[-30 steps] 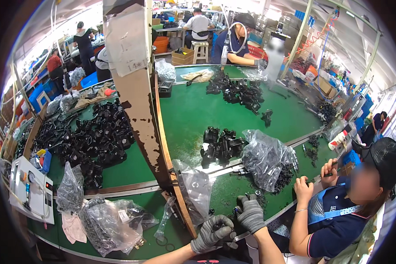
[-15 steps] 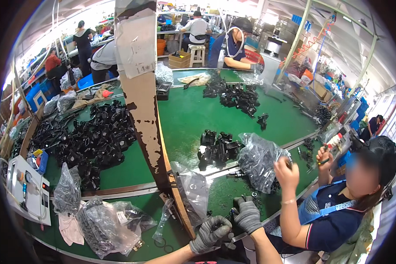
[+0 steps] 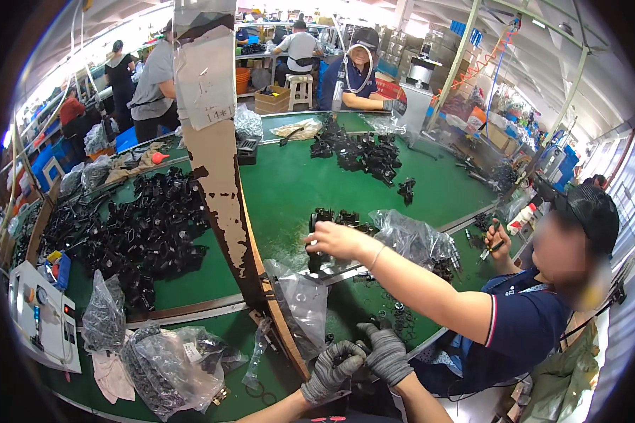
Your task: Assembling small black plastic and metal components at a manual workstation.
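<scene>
Both my hands wear grey knit gloves and sit close together at the bench's near edge. My left hand is closed, its thumb and fingers curled into a ring. Just beside it, my right hand is bent inward with its fingertips near the left ones. Whatever lies between the fingers is too small and dark to name. Beyond them, small black rings are scattered on the green bench top. A clear plastic bag lies at the wooden divider, left of my hands.
At right, a co-worker's bare arm stretches across to a cluster of black parts; their other hand holds pliers. A peeling post rises at centre-left. Black parts are heaped left, behind bagged parts.
The co-worker's near arm has swung left and forward to the black parts. My hands have drawn slightly closer together, and the view has shifted a little.
</scene>
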Demonstrator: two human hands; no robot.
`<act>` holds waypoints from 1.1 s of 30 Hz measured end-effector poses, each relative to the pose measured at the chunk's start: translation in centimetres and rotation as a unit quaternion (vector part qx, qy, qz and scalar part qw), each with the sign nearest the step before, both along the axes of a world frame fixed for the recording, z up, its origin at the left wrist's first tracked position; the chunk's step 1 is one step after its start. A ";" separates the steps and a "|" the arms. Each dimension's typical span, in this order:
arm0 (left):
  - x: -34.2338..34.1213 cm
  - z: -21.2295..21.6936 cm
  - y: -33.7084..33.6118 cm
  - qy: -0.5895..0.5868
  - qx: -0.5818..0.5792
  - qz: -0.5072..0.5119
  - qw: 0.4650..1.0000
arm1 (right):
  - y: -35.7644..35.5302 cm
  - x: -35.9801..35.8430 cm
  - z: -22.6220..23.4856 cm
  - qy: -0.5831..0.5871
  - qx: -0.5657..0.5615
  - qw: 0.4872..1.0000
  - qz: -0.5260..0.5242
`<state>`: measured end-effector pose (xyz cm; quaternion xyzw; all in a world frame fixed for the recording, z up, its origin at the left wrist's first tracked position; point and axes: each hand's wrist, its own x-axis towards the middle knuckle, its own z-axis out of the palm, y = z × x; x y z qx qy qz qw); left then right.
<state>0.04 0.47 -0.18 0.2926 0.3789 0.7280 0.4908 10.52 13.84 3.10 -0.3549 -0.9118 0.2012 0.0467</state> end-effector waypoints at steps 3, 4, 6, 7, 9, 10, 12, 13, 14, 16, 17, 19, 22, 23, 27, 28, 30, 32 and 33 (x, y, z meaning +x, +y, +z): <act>0.0 0.3 -0.1 -0.013 0.003 0.000 1.000 | -0.3 0.2 0.6 0.018 0.012 1.000 0.004; 0.0 0.4 -0.2 -0.015 -0.003 -0.005 1.000 | -0.4 0.2 0.8 0.015 0.004 1.000 -0.002; 0.1 0.3 -0.2 -0.022 0.004 -0.003 1.000 | -0.4 0.3 0.6 0.010 0.004 1.000 -0.003; 0.2 0.3 -0.2 -0.029 0.011 -0.001 1.000 | -0.5 0.3 0.5 0.005 0.003 1.000 -0.004; 0.0 0.6 -0.4 -0.030 0.008 -0.006 1.000 | -0.5 0.4 0.5 -0.002 -0.008 1.000 -0.010; 0.0 0.7 -0.4 -0.031 0.003 -0.012 0.999 | -0.6 0.4 0.4 -0.011 -0.021 1.000 -0.018; 0.2 0.1 0.0 -0.034 0.010 -0.006 0.999 | -0.6 0.6 0.1 0.015 -0.006 1.000 -0.012; 0.3 -0.1 0.1 -0.038 0.017 -0.001 0.999 | -0.6 0.6 0.1 0.040 0.008 0.999 -0.006; 0.2 -0.1 0.0 -0.038 0.017 0.000 0.999 | -0.7 0.7 0.1 0.040 0.008 0.999 -0.006; 0.2 0.1 -0.1 -0.012 0.008 0.008 1.000 | -0.7 0.8 0.2 0.036 0.012 0.999 -0.004; 0.1 0.4 -0.2 -0.013 0.007 0.008 1.000 | -0.8 0.9 0.1 0.036 0.012 0.999 -0.005; -0.1 1.1 -0.3 0.004 -0.005 0.010 1.000 | -0.8 0.8 0.0 0.066 0.013 0.998 -0.014; 0.0 1.0 -0.2 0.008 -0.006 0.010 1.000 | -0.9 0.9 0.0 0.071 0.001 0.997 -0.019; 0.0 0.9 -0.1 0.009 -0.006 0.010 1.000 | -0.8 0.8 0.0 0.071 0.001 0.997 -0.020; 0.1 1.0 -0.2 0.006 -0.008 0.016 1.000 | -1.0 0.9 0.3 0.061 0.002 0.998 -0.016; 0.0 1.2 -0.2 0.010 -0.009 0.017 1.000 | -1.0 0.9 0.4 0.063 0.008 0.998 -0.012; 0.0 1.4 -0.2 0.015 -0.010 0.016 1.000 | -1.0 0.9 0.6 0.061 0.003 0.998 -0.012; 0.0 1.4 -0.2 0.020 -0.010 0.017 1.000 | -1.1 1.0 0.6 0.060 -0.001 0.998 -0.011; 0.0 1.3 -0.2 0.016 -0.011 0.014 1.000 | -1.0 1.0 0.5 0.056 -0.001 0.998 -0.009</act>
